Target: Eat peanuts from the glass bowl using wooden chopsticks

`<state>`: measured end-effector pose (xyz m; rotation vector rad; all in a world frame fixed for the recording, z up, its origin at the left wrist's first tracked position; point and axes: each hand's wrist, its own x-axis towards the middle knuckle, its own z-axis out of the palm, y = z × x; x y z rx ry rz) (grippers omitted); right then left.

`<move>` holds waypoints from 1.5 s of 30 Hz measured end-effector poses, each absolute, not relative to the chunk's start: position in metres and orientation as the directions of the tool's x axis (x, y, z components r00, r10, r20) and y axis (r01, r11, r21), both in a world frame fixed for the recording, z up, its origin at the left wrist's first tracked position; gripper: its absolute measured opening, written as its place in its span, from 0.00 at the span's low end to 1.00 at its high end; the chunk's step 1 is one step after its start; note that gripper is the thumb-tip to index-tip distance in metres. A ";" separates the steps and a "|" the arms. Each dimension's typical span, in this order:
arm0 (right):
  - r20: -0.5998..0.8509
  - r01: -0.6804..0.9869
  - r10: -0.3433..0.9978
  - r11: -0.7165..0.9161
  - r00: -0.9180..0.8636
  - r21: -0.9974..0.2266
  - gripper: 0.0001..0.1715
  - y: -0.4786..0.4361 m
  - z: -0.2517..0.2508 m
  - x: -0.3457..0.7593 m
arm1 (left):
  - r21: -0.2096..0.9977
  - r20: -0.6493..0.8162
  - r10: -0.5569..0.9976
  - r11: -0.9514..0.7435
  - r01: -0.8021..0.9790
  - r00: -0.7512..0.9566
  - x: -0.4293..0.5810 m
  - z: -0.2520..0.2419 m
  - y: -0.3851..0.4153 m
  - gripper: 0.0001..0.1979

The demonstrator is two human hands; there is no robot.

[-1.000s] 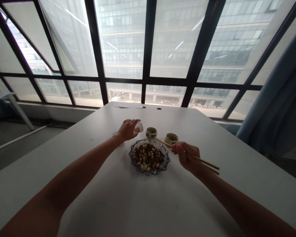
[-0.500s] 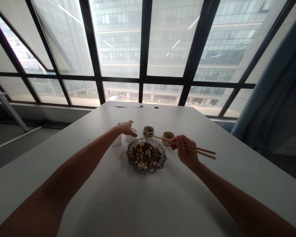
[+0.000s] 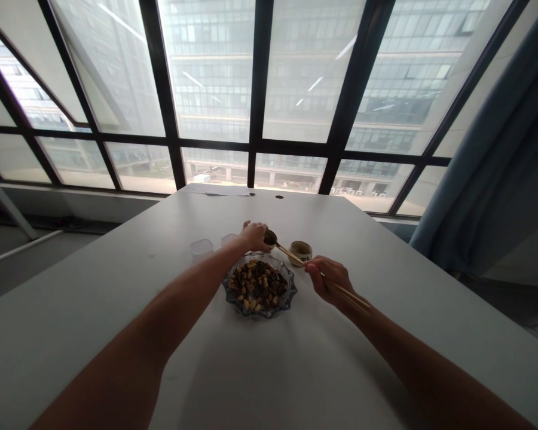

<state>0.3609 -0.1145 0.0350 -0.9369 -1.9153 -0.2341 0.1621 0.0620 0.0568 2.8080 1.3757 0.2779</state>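
My left hand [image 3: 253, 235] is closed around a small ceramic cup [image 3: 270, 237], which is tilted with its mouth toward the right. A pair of wooden chopsticks [image 3: 336, 286] is held in my right hand [image 3: 330, 278], and their tips reach the mouth of that cup. A second ceramic cup [image 3: 300, 253] with dark writing stands upright just beyond my right hand. Below my left hand sits a scalloped glass bowl [image 3: 291, 289] holding a mix of peanuts and dark seeds [image 3: 257, 280]. What lies inside the tilted cup is too dark to make out.
Two translucent plastic containers, one at the left [image 3: 201, 248] and one partly behind my left wrist [image 3: 228, 239], stand on the white table [image 3: 233, 370]. Sheets of paper [image 3: 217, 190] lie at the far edge. Windows rise behind, and a blue curtain [image 3: 470, 161] hangs at right.
My left hand has moved right from the plastic containers to the nearer-left ceramic cup, grasped it and tilted it. My right hand keeps the chopsticks, now angled more steeply. The view has shifted slightly.
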 end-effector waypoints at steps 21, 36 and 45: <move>0.722 0.490 0.670 0.578 0.172 -0.653 0.32 -0.121 0.056 0.349 | 0.061 0.260 0.764 -0.623 0.779 0.591 0.165 0.061 0.047 0.38; 0.494 0.422 0.843 0.535 -0.213 -0.731 0.31 -0.132 0.062 0.325 | 0.100 0.425 0.714 -0.647 0.756 0.556 0.120 0.068 0.017 0.31; 0.608 0.456 0.792 0.562 -0.056 -0.690 0.26 -0.126 0.057 0.329 | 0.164 0.665 0.695 -0.493 0.854 0.273 0.000 0.028 0.000 0.24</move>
